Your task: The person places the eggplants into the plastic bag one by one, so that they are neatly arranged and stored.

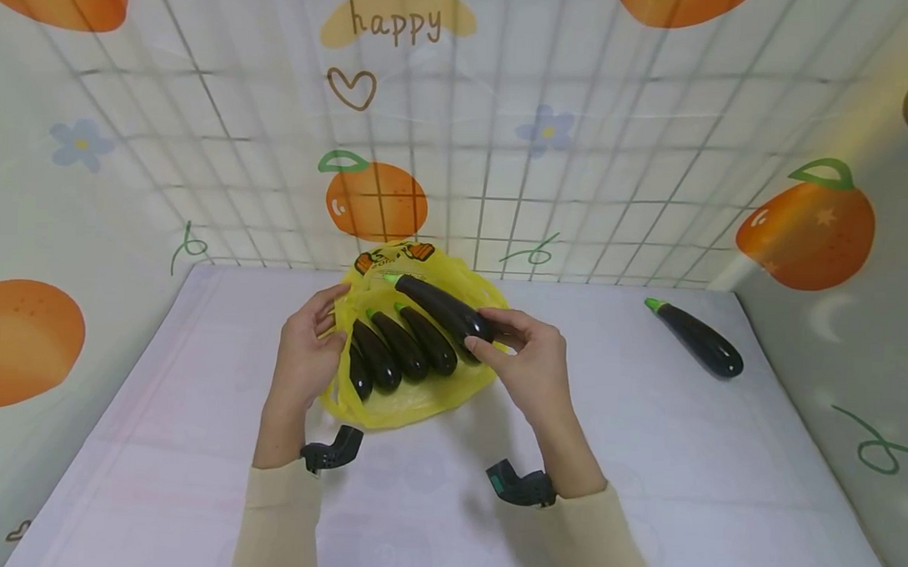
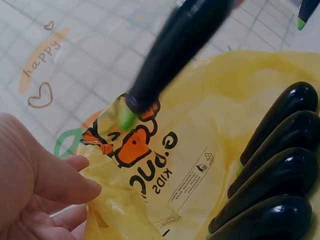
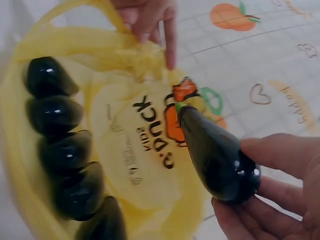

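My right hand point(image 1: 535, 363) holds an eggplant point(image 1: 440, 303) by its thick end, thumb on one side and fingers on the other. Its green stem points away to the left, over a yellow plastic bag point(image 1: 427, 403). In the left wrist view, the thumb and fingers of my left hand point(image 2: 42, 180) pinch the left edge of the bag point(image 2: 200, 120). Inside the bag, several dark eggplants point(image 1: 397, 346) lie side by side in a slanting row. From the right wrist view, the held eggplant point(image 3: 215, 155) is above the bag's printed side.
One more eggplant point(image 1: 696, 339) lies alone on the right part of the white table point(image 1: 401, 515). A patterned curtain with grid lines point(image 1: 459, 150) hangs behind the table, and similar printed cloth point(image 1: 809, 221) stands at the sides.
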### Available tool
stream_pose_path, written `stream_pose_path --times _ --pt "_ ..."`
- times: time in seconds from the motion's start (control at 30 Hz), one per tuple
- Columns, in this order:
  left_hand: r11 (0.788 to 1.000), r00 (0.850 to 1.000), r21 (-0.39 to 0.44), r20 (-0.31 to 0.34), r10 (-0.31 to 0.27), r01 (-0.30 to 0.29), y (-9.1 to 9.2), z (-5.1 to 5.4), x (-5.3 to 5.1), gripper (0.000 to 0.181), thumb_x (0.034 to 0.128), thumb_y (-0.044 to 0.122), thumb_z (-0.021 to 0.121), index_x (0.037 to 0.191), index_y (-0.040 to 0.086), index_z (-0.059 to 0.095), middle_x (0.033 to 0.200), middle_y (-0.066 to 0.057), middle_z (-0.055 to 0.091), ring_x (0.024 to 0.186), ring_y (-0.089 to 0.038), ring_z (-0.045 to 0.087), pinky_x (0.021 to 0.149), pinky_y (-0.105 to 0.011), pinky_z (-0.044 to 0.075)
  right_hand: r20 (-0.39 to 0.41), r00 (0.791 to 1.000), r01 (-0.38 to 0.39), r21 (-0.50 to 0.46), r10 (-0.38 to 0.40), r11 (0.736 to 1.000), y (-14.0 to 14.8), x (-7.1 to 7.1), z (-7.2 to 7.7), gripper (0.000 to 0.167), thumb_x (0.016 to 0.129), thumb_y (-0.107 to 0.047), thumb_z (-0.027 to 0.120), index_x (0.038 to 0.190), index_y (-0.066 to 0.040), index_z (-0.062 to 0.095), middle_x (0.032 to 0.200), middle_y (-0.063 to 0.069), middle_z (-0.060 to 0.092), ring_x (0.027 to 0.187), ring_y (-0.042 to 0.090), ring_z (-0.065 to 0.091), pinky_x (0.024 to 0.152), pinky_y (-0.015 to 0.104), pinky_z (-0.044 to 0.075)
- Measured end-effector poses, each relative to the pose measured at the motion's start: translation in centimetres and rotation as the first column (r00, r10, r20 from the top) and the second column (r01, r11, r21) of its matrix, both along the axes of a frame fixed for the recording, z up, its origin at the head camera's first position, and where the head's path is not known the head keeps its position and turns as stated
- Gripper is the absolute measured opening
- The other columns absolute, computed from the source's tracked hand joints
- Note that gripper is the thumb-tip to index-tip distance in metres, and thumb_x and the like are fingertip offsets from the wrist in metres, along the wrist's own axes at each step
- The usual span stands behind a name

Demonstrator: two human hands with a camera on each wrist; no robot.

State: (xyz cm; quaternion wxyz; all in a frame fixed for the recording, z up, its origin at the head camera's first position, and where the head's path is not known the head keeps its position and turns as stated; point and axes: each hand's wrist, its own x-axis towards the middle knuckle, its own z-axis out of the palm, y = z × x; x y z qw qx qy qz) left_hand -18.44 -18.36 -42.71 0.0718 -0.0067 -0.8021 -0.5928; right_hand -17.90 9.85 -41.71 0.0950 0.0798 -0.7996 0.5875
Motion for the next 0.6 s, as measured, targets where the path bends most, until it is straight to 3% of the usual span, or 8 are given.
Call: stream_pose_path --times 0.3,0.6 --pt "1.0 1.0 -0.014 0.003 0.005 -0.005 0.0 0.1 -0.1 0.064 0.097 -0.016 0.053 0.152 0.017 0.056 0.15 -0.009 0.058 0.134 -0.027 0.059 0.106 -0.043 0.054 0.047 0.999 0.018 0.07 -0.021 0.997 -1.7 -0.6 -2.1 0.041 0.084 -0.005 0.088 0.123 -0.001 0.076 0.117 0.014 0.076 0.103 0.03 0.075 0.092 0.047 0.061" --pt "1.0 1.0 -0.018 0.001 -0.004 0.004 0.0 0.0 -0.1 0.064 0.0969 -0.016 0.053 0.151 0.017 0.056 0.152 -0.009 0.056 0.135 -0.027 0.058 0.107 -0.045 0.053 0.026 1.0 0.005 0.094 -0.008 0.996 -4.2 -0.5 -4.3 0.042 0.081 -0.005 0.09 0.121 0.002 0.076 0.117 0.016 0.076 0.1 0.032 0.076 0.091 0.049 0.062"
